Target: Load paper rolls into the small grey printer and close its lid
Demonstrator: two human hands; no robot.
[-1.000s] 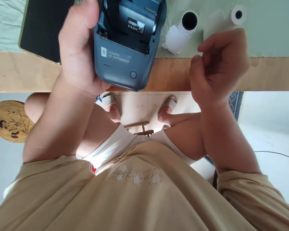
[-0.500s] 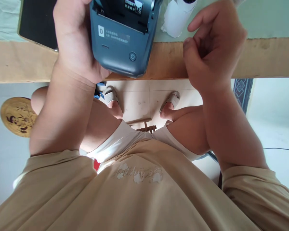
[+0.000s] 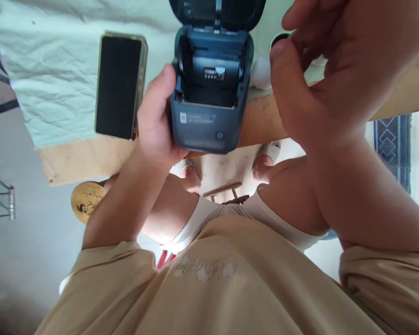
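My left hand (image 3: pixel 157 121) is wrapped around the left side of a dark blue portable label printer (image 3: pixel 206 130), thumb along its edge. The printer's lid (image 3: pixel 218 14) is swung up, and its paper bay (image 3: pixel 212 88) shows inside with a small printed sticker on the floor. A Bluetooth mark and a power button are on its front. To the right of the printer, my right hand (image 3: pixel 321 79) hovers with loosely curled fingers, thumb and forefinger apart. Partly hidden behind it is a white paper roll (image 3: pixel 261 73) with a dark core end. No held object shows in this hand.
A black-screened phone (image 3: pixel 119 86) lies on the pale green cloth (image 3: pixel 56 70) left of the printer. The table's wooden edge (image 3: pixel 80 158) runs in front of me. Below are a round yellow stool seat (image 3: pixel 85 201), a wooden bar and my feet.
The view has shifted and turned, bringing the whole phone and the raised printer lid into sight. My right hand now covers part of the paper roll. My left hand keeps its hold on the printer.
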